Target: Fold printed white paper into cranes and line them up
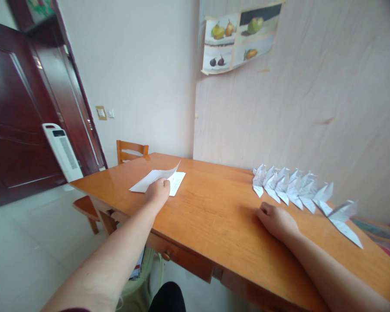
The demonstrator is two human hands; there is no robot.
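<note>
My left hand is closed on the near edge of a sheet of paper, whose right corner lifts off the stack. Under it lies more printed white paper on the table. My right hand rests on the tabletop with its fingers curled in, and nothing shows in them. Just beyond it stand several folded paper figures with upright wings, set close together in rows. One larger folded paper figure sits apart to the right of my right hand.
The wooden table runs along the wall, with a partly open drawer below its front edge. A wooden chair stands at the far left end. A green plastic stool is under the table's near side. Fruit pictures hang above.
</note>
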